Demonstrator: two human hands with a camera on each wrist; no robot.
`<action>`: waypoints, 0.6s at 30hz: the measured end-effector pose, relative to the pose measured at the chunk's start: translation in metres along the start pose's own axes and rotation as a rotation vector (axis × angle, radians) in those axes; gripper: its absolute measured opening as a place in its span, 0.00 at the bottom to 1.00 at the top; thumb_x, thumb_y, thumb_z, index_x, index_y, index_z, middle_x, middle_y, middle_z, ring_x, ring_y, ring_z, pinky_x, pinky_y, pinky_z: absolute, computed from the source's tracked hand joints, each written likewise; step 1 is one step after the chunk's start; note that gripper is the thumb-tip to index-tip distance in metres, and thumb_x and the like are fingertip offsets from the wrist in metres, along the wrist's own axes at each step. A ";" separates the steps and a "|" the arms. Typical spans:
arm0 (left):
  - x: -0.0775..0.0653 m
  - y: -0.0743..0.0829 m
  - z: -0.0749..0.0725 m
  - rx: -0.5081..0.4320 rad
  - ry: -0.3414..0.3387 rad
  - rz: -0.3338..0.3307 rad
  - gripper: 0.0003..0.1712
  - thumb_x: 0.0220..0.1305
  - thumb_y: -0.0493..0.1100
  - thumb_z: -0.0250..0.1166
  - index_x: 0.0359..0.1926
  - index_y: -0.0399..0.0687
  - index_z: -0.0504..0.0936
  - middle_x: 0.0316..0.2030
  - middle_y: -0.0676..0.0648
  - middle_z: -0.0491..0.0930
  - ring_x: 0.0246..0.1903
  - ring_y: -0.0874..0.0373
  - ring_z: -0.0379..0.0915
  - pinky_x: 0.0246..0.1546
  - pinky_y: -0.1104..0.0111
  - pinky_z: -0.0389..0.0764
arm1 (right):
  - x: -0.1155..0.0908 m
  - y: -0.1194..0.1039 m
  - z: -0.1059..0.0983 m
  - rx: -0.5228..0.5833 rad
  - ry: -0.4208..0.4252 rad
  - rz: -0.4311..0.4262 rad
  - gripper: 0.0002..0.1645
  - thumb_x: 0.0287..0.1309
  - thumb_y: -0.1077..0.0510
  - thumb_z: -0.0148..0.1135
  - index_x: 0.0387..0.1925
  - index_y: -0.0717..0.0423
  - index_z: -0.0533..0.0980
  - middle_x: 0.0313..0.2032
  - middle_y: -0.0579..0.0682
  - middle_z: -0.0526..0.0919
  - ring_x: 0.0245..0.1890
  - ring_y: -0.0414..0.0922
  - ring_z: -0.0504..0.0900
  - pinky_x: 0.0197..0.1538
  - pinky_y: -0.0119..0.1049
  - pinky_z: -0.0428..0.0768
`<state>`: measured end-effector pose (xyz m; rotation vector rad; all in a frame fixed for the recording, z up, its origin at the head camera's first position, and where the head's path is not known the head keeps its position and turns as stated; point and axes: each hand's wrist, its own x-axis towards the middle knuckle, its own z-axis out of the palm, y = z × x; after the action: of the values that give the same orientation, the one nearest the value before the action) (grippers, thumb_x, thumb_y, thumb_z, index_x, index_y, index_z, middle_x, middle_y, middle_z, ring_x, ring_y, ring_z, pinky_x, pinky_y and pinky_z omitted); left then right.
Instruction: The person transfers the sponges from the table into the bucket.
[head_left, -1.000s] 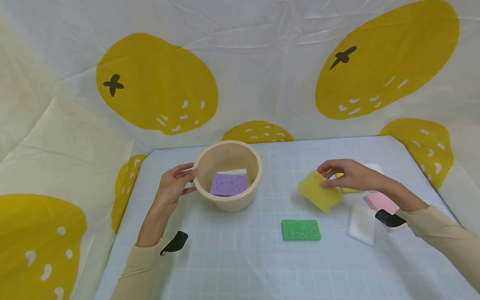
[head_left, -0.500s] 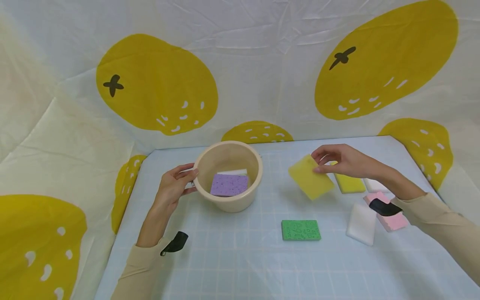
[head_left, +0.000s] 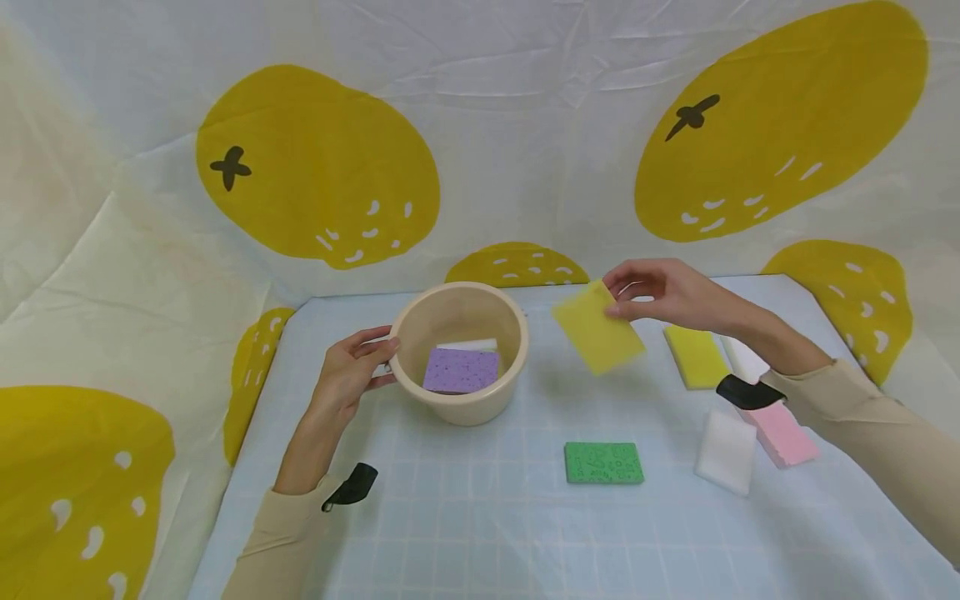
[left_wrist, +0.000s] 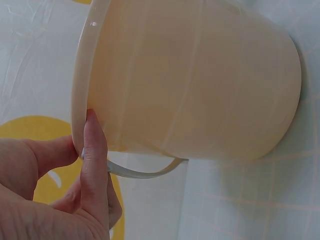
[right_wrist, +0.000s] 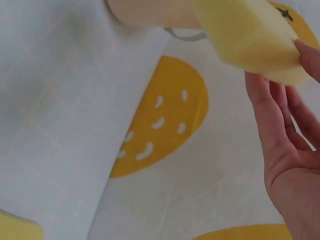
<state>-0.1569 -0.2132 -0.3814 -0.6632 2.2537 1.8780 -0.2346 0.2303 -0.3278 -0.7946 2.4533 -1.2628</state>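
A beige bucket (head_left: 468, 408) stands at the back of the table, left of centre. My left hand (head_left: 348, 371) pinches its rim at the left side, with the thumb and fingers on either side of the rim in the left wrist view. Inside the bucket lie a purple sponge (head_left: 461, 371) and a white piece (head_left: 468, 344) behind it. To the right of the bucket, a yellow sponge (head_left: 598, 327) hangs in the air, tilted. My right hand (head_left: 663, 292) pinches it by its upper right edge between thumb and fingertips.
On the table (head_left: 465, 525) a green sponge (head_left: 603, 463) lies in front of the bucket, to the right. Farther right are another yellow sponge (head_left: 696, 357), a white sponge (head_left: 726, 454), a pink sponge (head_left: 783, 436) and a second white one (head_left: 744, 358), partly behind the right arm.
My right hand has lifted the yellow sponge and carried it left and toward the back, nearer the bucket. The left hand keeps its hold on the rim.
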 end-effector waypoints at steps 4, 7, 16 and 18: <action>0.000 -0.001 -0.001 -0.005 -0.002 0.008 0.29 0.71 0.47 0.68 0.68 0.45 0.75 0.59 0.40 0.78 0.48 0.54 0.79 0.41 0.67 0.88 | 0.010 -0.010 0.001 0.016 0.008 -0.024 0.20 0.63 0.60 0.72 0.55 0.57 0.79 0.49 0.52 0.83 0.48 0.45 0.83 0.52 0.29 0.84; 0.000 -0.001 -0.001 -0.009 -0.003 0.011 0.29 0.71 0.47 0.68 0.68 0.45 0.75 0.58 0.39 0.78 0.48 0.54 0.80 0.41 0.67 0.88 | 0.016 -0.016 0.003 0.035 0.012 -0.040 0.20 0.63 0.61 0.72 0.55 0.58 0.79 0.48 0.53 0.82 0.49 0.46 0.83 0.52 0.30 0.85; 0.001 -0.001 -0.001 -0.020 -0.008 0.027 0.29 0.70 0.46 0.69 0.68 0.44 0.75 0.58 0.39 0.79 0.45 0.56 0.80 0.41 0.66 0.89 | 0.036 -0.030 0.007 0.055 0.018 -0.052 0.20 0.64 0.58 0.72 0.56 0.56 0.79 0.49 0.52 0.83 0.50 0.47 0.82 0.52 0.32 0.85; 0.000 0.000 -0.001 -0.018 -0.008 0.026 0.29 0.70 0.46 0.69 0.68 0.44 0.75 0.58 0.39 0.79 0.45 0.56 0.80 0.41 0.67 0.88 | 0.041 -0.031 0.008 0.066 0.018 -0.056 0.21 0.64 0.57 0.72 0.56 0.56 0.79 0.49 0.52 0.83 0.50 0.48 0.82 0.52 0.32 0.86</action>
<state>-0.1569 -0.2143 -0.3816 -0.6308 2.2542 1.9118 -0.2536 0.1867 -0.3069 -0.8433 2.4059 -1.3687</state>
